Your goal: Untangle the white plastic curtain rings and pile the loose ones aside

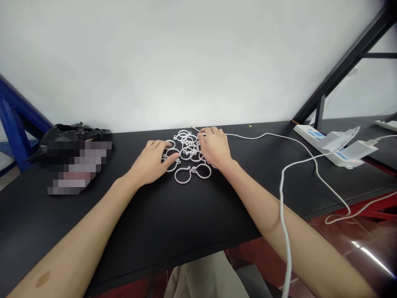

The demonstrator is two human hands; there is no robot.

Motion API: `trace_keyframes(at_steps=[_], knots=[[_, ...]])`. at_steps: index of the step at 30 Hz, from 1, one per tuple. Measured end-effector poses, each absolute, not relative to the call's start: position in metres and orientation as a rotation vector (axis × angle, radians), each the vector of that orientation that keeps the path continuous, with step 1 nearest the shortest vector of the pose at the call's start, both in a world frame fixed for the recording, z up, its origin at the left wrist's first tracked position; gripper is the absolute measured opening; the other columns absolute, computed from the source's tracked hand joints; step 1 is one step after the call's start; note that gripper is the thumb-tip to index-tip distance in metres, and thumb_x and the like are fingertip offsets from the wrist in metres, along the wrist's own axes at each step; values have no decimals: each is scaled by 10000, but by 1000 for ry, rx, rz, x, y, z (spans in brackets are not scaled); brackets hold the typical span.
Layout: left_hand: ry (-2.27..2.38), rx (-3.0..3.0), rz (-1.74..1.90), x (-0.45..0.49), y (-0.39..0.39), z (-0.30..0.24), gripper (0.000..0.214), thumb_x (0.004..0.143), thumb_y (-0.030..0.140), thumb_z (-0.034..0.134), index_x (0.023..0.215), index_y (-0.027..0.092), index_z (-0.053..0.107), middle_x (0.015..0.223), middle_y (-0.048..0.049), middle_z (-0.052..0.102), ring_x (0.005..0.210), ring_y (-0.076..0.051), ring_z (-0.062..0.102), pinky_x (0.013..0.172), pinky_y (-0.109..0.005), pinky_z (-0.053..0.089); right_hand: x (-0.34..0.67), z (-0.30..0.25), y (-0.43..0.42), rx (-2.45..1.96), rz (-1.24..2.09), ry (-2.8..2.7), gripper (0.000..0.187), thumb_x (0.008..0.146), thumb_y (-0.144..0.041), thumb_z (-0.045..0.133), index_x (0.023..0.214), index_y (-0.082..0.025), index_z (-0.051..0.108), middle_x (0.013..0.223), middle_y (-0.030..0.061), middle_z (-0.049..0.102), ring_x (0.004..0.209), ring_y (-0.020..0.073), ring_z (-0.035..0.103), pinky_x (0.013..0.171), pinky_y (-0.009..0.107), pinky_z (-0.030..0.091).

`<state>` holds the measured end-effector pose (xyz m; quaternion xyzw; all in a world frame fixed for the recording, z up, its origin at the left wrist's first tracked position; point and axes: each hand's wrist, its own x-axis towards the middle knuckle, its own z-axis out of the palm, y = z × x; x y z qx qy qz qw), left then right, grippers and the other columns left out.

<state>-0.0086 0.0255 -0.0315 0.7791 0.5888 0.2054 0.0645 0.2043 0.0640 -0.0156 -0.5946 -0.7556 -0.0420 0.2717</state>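
Note:
A loose pile of white curtain rings (188,145), each with a small eyelet, lies on the black tabletop (173,219). My left hand (151,162) rests at the pile's left edge, thumb apart from the fingers, partly covering a few rings. On the opposite side, my right hand (216,147) lies over the pile's right edge with its fingers stretched forward, hiding some rings. Neither hand visibly holds a ring. Closest to me, two rings lie side by side, a left one (182,183) and a right one (204,178), their eyelets close together.
A crumpled black plastic bag (74,134), partly pixelated, lies at the left. At the right sits a white power strip (322,145) with plugged-in adapters. A white cable (281,194) crosses in front of my right forearm. A white wall (186,62) stands behind the table.

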Motion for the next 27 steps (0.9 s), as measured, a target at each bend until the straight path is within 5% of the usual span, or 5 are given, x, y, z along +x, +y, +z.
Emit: trace_keyframes(at_steps=[12, 20, 27], knots=[[1624, 2485, 294, -2, 12, -28, 889, 823, 793, 394, 1479, 194, 407, 1607, -94, 292, 1491, -325, 187, 1200, -491, 214, 223, -7, 69, -1783, 0, -2087, 337, 979, -331, 369, 983, -177, 669, 1020, 123, 679, 921, 257, 633, 755, 344, 453], [1592, 2396, 741, 8, 26, -38, 646, 916, 614, 444, 1386, 172, 466, 1474, -119, 466, 1414, -274, 324, 1138, -435, 322, 221, -14, 73, -1602, -116, -2228, 364, 1004, -262, 327, 1095, -136, 656, 1074, 139, 688, 988, 265, 583, 853, 366, 436], [1660, 2393, 861, -9, 16, -17, 235, 903, 418, 494, 912, 211, 605, 1032, -58, 628, 1034, -249, 520, 906, -399, 437, 222, -21, 78, -1568, -235, -2297, 393, 995, -204, 330, 1132, -113, 686, 1156, 158, 666, 1016, 295, 521, 910, 423, 411]])
